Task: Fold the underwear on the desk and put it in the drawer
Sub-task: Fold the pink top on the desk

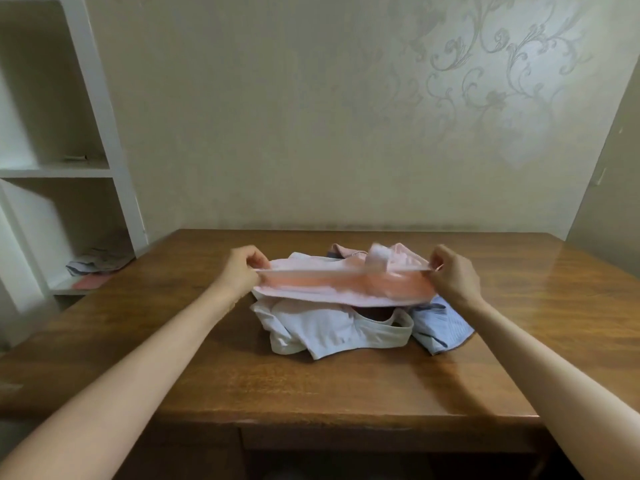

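Folding step, first piece. Left hand (242, 270) and right hand (452, 277) fingers (259, 262) each pinch an end of the pink underwear (346, 287), stretched taut between them, over the pile (329, 329) just below. Next, likely: lay it flat on the surface (311, 386) short of the fingers, then fold

The topmost underwear (343, 287) is pale pink with a salmon-orange band. At its 6 o'clock is a white piece (329, 332), and at 4 o'clock a light-blue striped piece (438, 327). The desk (311, 386) is brown wood grain, and the wallpaper (485, 81) is cream with grey floral scrolls.
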Demonstrator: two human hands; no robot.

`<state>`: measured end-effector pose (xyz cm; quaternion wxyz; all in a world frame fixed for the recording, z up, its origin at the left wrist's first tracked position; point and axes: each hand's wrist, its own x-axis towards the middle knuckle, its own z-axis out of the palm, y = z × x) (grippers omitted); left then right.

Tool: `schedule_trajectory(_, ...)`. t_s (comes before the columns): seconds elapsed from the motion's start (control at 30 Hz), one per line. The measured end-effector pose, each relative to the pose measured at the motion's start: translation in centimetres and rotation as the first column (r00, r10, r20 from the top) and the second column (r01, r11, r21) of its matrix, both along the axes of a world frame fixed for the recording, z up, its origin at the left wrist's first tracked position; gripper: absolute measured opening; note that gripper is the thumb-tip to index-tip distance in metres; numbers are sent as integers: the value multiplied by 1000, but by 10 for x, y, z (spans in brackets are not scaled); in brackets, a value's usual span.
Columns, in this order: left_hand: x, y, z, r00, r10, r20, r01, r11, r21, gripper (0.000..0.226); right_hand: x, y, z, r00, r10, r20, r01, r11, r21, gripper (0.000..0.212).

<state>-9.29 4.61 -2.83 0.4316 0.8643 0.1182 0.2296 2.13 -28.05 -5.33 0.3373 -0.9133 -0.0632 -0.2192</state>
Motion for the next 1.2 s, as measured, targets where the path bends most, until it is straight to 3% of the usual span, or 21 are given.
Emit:
schedule_trajectory(0.07,-2,7,7,969,169,178,-209,948,239,39,1,-10,17,999,-43,31,35,973,230,11)
schedule_trajectory(0.13,-5,8,13,911,194,363,-346,838,421,37,0,-13,35,999,37,18,-41,885,463,21)
schedule_trajectory(0.17,-6,7,15,904,180,387,-363,802,474,38,0,-13,42,994,108,-20,-81,846,527,28)
schedule_trajectory(0.23,-5,6,17,952,131,276,-252,849,465,40,-6,-18,49,942,272,-198,-153,870,468,34)
schedule_trajectory(0.3,-5,10,10,999,-48,10,39,902,431,44,-10,-27,45,825,367,-430,-270,924,271,31)
schedule_trajectory(0.37,-10,15,0,960,-242,-138,278,879,388,53,-9,-38,33,745,390,-541,-352,919,179,29)
schedule_trajectory(0.43,-16,14,-5,934,-340,-111,357,899,254,57,-7,-44,25,753,414,-511,-373,909,188,28)
schedule_trajectory(0.5,-20,11,-2,931,-364,-3,363,926,105,60,-6,-44,24,808,479,-343,-411,876,254,22)
schedule_trajectory(0.6,-28,7,6,907,-392,155,384,920,79,54,-16,-44,33,820,559,-121,-479,787,388,14)
schedule_trajectory(0.67,-34,11,8,865,-502,-1,496,855,154,41,-24,-49,38,774,606,-183,-547,786,289,13)
schedule_trajectory(0.73,-41,20,11,694,-580,-426,683,717,136,20,-30,-56,38,653,565,-504,-623,780,68,12)
schedule_trajectory(0.77,-44,25,13,578,-567,-586,736,672,76,31,-33,-58,37,569,485,-664,-656,754,-10,13)
schedule_trajectory(0.8,-47,30,14,519,-558,-647,747,664,27,48,-32,-60,34,512,401,-759,-665,745,-55,19)
schedule_trajectory(0.83,-46,32,13,548,-551,-630,719,695,17,59,-30,-60,32,513,353,-782,-647,758,-83,23)
schedule_trajectory(0.87,-43,31,12,659,-537,-526,652,757,45,61,-30,-57,32,575,345,-741,-609,786,-106,21)
schedule_trajectory(0.93,-29,23,8,916,-349,-197,369,927,74,48,-26,-44,32,783,356,-510,-468,877,-106,15)
schedule_trajectory(0.97,-20,16,8,973,-210,-97,216,975,57,44,-22,-36,31,871,323,-370,-385,917,-105,16)
schedule_trajectory(1.0,-12,9,9,990,-120,-69,123,991,47,46,-19,-25,30,924,288,-252,-322,941,-106,17)
schedule_trajectory(1.07,3,-2,12,984,-94,-153,98,995,19,58,-16,-3,27,946,297,-133,-310,946,-91,15)
schedule_trajectory(1.13,13,-10,14,963,-126,-237,119,992,-46,62,-16,17,21,927,350,-134,-364,926,-97,13)
schedule_trajectory(1.2,18,-17,15,953,-205,-223,168,970,-175,54,-15,30,14,934,333,-128,-352,919,-178,21)
